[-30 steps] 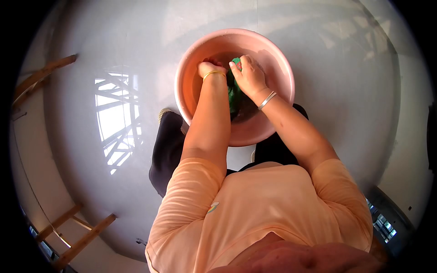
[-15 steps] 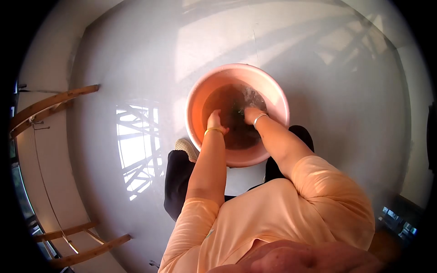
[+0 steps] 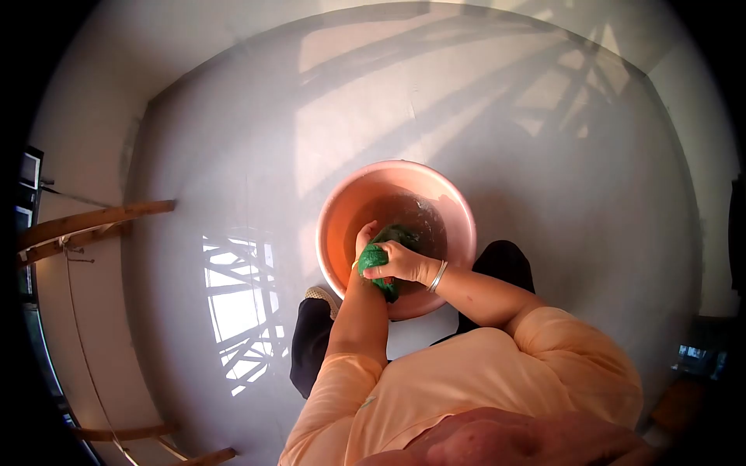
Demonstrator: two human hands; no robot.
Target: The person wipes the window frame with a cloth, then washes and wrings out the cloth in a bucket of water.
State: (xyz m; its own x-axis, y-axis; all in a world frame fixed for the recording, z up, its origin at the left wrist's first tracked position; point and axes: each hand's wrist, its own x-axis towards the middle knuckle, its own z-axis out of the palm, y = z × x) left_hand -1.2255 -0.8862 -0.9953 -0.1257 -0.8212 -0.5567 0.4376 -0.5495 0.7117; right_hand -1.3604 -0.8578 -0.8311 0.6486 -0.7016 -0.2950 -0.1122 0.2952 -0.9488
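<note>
A pink basin (image 3: pixel 459 260) with dark water in it stands on the floor between the person's feet. My right hand (image 3: pixel 395 262) is wrapped round a bunched green cloth (image 3: pixel 373 256), just above the water at the near left of the basin. Part of the cloth hangs down beside the left wrist. My left hand (image 3: pixel 366 236) is at the cloth's left edge, palm turned up; its fingers are partly hidden, so its grip does not show clearly.
Black-trousered legs flank the basin, with a light shoe (image 3: pixel 320 298) at its left. Wooden bars (image 3: pixel 101 221) stand by the wall at the left. Sunlight and window reflections lie on the grey floor (image 3: pixel 233 155).
The green cloth was under the water half a second ago and is now lifted in my right hand. Both hands have come together. The basin sits lower in the view.
</note>
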